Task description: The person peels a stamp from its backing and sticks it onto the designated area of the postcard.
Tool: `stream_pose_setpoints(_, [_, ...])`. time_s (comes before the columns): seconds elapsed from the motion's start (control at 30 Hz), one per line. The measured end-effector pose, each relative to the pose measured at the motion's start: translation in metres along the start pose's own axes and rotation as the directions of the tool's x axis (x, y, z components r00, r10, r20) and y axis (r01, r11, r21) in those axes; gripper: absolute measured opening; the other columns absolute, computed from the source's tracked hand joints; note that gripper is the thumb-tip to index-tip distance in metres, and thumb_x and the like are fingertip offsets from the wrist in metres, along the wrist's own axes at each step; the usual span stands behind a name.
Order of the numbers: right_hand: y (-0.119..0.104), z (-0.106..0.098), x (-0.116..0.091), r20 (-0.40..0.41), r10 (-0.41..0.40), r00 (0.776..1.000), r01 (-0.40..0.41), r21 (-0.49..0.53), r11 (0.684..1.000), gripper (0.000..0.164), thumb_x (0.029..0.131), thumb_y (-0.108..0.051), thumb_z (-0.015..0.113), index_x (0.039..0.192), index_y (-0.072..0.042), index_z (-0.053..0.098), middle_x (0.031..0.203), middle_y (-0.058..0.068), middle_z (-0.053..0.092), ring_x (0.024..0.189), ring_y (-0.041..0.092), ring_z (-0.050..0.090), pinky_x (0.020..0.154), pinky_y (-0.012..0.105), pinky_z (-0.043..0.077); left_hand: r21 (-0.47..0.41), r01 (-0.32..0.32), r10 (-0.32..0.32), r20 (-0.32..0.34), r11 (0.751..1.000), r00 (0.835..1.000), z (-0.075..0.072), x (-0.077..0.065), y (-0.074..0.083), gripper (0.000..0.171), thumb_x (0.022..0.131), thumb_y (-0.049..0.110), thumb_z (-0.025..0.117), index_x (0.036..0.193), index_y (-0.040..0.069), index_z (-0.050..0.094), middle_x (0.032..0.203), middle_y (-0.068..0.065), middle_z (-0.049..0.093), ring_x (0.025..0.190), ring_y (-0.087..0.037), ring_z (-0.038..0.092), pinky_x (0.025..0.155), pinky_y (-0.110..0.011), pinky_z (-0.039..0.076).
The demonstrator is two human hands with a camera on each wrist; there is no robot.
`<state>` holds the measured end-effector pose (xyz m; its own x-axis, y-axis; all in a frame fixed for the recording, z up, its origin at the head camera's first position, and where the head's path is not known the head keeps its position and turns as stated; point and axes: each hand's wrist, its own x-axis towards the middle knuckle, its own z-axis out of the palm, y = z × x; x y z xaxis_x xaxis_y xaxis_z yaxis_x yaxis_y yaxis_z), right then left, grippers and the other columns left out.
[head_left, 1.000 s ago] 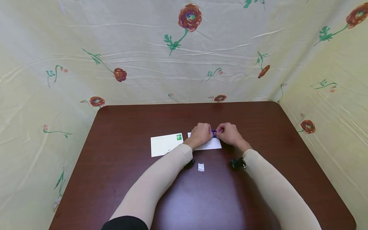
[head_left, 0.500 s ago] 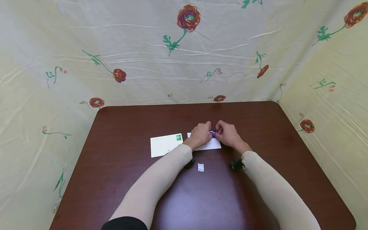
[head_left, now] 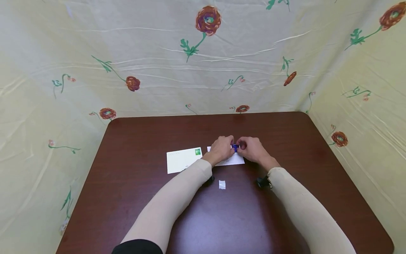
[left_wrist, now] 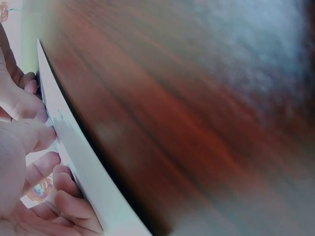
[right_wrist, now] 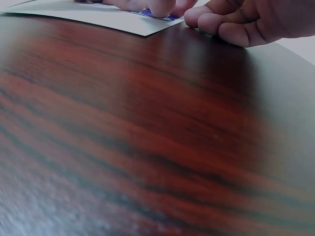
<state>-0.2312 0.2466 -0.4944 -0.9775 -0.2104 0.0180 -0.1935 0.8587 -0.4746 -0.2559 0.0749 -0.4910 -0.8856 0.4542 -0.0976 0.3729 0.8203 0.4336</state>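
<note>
A white envelope (head_left: 234,161) lies under both hands on the brown table. At its upper right corner sits a small blue stamp (head_left: 235,148), its sides covered by fingertips. My left hand (head_left: 222,148) pinches the stamp's left side, the wrist crossing the envelope's left part. From the other side my right hand (head_left: 252,149) pinches the stamp's right edge with thumb and index finger. In the right wrist view a blue strip of the stamp (right_wrist: 147,13) shows beneath the fingers, and the remaining right fingers curl beside the envelope corner. The left wrist view shows the envelope (left_wrist: 83,152) edge-on, fingertips against it.
Left of the hands lies a second white envelope (head_left: 180,159) with a green stamp (head_left: 198,151) at its upper right. A small pale square of paper (head_left: 222,185) lies nearer the body, between the forearms. A flowered curtain (head_left: 158,81) stands behind the table (head_left: 142,130).
The right fingers rose slightly at half a second ago and are now down again at the stamp. More blue shows between the hands. The left hand keeps its place.
</note>
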Motion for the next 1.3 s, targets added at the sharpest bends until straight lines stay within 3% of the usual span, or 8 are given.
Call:
stream_pose_setpoints(0.3, [-0.003, -0.005, -0.003, 0.055, 0.037, 0.998, -0.036, -0.028, 0.999, 0.028, 0.086, -0.024, 0.075, 0.112, -0.012, 0.071, 0.082, 0.003, 0.063, 0.074, 0.020, 0.055, 0.064, 0.029, 0.048, -0.016, -0.036, 0.036, 0.010, 0.999, 0.999, 0.000, 0.000, -0.007, 0.020, 0.091, 0.027, 0.071, 0.105, 0.018, 0.062, 0.097, 0.000, 0.062, 0.088, -0.019, 0.057, 0.070, -0.035, 0.048])
stream_pose_setpoints(0.83, [-0.004, -0.003, -0.009, 0.048, 0.032, 0.998, -0.030, -0.054, 0.998, 0.030, 0.088, -0.026, 0.074, 0.114, -0.012, 0.070, 0.081, 0.003, 0.062, 0.073, 0.020, 0.055, 0.063, 0.030, 0.046, -0.069, -0.057, 0.058, 0.020, 0.996, 0.998, -0.003, -0.004, -0.010, 0.020, 0.089, 0.027, 0.074, 0.102, 0.017, 0.063, 0.098, -0.001, 0.064, 0.085, -0.020, 0.058, 0.070, -0.032, 0.048])
stream_pose_setpoints(1.1, [-0.003, 0.000, -0.010, 0.057, 0.028, 0.998, -0.024, -0.062, 0.998, 0.034, 0.087, -0.027, 0.074, 0.117, -0.013, 0.067, 0.083, 0.003, 0.060, 0.073, 0.019, 0.055, 0.064, 0.030, 0.046, -0.078, -0.020, 0.021, 0.008, 0.997, 1.000, -0.004, -0.006, -0.010, 0.029, 0.086, 0.030, 0.076, 0.105, 0.014, 0.062, 0.101, -0.004, 0.065, 0.086, -0.020, 0.059, 0.074, -0.032, 0.050])
stream_pose_setpoints(1.3, [-0.002, 0.001, -0.012, 0.085, 0.024, 0.996, -0.017, -0.083, 0.996, 0.041, 0.086, -0.030, 0.074, 0.121, -0.011, 0.063, 0.088, 0.005, 0.060, 0.077, 0.020, 0.055, 0.066, 0.030, 0.047, -0.065, -0.021, 0.022, 0.022, 0.998, 1.000, -0.004, -0.006, -0.010, 0.042, 0.086, 0.032, 0.077, 0.119, 0.012, 0.062, 0.113, -0.008, 0.066, 0.096, -0.021, 0.061, 0.084, -0.037, 0.054])
